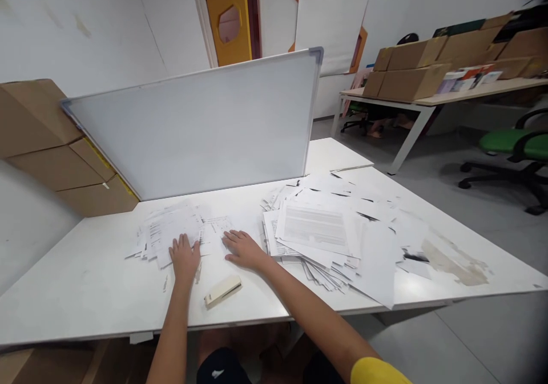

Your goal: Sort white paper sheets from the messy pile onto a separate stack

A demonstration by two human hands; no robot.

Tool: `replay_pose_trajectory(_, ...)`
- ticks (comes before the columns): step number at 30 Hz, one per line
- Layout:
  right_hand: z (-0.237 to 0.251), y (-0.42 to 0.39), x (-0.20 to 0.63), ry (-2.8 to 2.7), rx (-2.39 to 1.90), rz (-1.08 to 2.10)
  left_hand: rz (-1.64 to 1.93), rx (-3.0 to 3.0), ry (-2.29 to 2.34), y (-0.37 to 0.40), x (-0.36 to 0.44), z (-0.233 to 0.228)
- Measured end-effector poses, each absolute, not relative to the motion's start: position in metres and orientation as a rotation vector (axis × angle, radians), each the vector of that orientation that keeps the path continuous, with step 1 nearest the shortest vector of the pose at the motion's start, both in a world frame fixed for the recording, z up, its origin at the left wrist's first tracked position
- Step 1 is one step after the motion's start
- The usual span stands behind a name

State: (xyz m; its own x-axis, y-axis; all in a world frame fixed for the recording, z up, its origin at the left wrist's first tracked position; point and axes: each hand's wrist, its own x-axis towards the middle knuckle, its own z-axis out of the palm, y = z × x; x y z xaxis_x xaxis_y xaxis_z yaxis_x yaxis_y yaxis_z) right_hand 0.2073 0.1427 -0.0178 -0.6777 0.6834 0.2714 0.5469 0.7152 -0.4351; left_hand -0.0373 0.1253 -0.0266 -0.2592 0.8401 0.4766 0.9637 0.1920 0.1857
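My left hand (pixel 185 255) lies flat, fingers spread, on the near right part of a loose pile of printed papers (pixel 166 227). Close by, my right hand (pixel 244 248) rests with fingers stretched out toward the left, its fingertips at the edge of a printed sheet (pixel 219 224) between the two piles. Neither hand grips anything. A cream stapler (pixel 223 291) lies on the white table (pixel 107 292) just in front of my hands. To the right of my right hand spreads a larger, messy heap of papers (pixel 317 227), with a printed sheet on top.
A whiteboard (pixel 205 127) stands along the table's back edge. Cardboard boxes (pixel 72 167) are stacked at the left. Brown residue (pixel 458 258) marks the table's right end. Beyond are a green chair (pixel 514 143) and another table (pixel 479 91) bearing boxes.
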Motion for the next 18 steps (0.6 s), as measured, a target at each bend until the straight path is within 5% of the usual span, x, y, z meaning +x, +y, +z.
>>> replay_pose_trajectory(10,-0.018,0.146,0.204,-2.452,-0.964,0.505,-0.650,-2.188,-1.903,0.115,-0.033,-0.014)
replay_pose_trajectory(18,-0.016,0.144,0.205,-2.439,-1.016,0.525,-0.711,-1.874,-2.150,0.123,-0.034,-0.022)
